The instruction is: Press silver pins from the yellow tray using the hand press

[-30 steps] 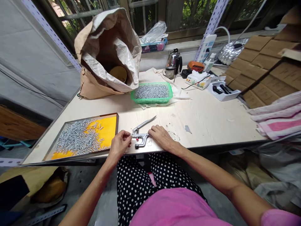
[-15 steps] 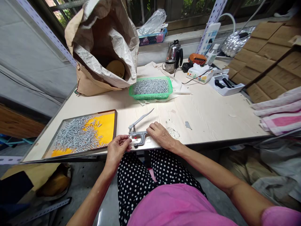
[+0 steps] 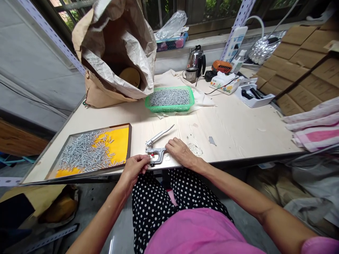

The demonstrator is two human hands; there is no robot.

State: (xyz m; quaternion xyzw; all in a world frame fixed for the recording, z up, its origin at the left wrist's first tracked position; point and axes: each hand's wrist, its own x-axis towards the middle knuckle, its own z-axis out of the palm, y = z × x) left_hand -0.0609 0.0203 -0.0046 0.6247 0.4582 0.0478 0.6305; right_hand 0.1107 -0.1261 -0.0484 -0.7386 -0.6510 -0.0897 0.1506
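A small grey hand press [image 3: 159, 151] with a spring and a raised lever [image 3: 161, 133] stands at the table's front edge. My right hand [image 3: 180, 151] is closed around the rear end of its frame. At the press's front jaw, my left hand [image 3: 137, 165] pinches something too small to make out, its fingertips close to the red-tipped plunger [image 3: 152, 155]. Left of that hand lies a shallow tray [image 3: 129, 141] with a yellow bottom, holding a heap of small silvery metal pins [image 3: 84, 151].
A green basket [image 3: 169, 108] full of similar metal pieces stands farther back. Behind it are a large open paper sack [image 3: 106, 95], a metal kettle [image 3: 196, 60] and a tissue box [image 3: 224, 84]. A white tray [image 3: 254, 100] and stacked cardboard [image 3: 299, 63] are at the right.
My left hand has moved slightly right and its fingertips have come closer to the press's jaw. My right hand stays on the press, and the lever remains raised.
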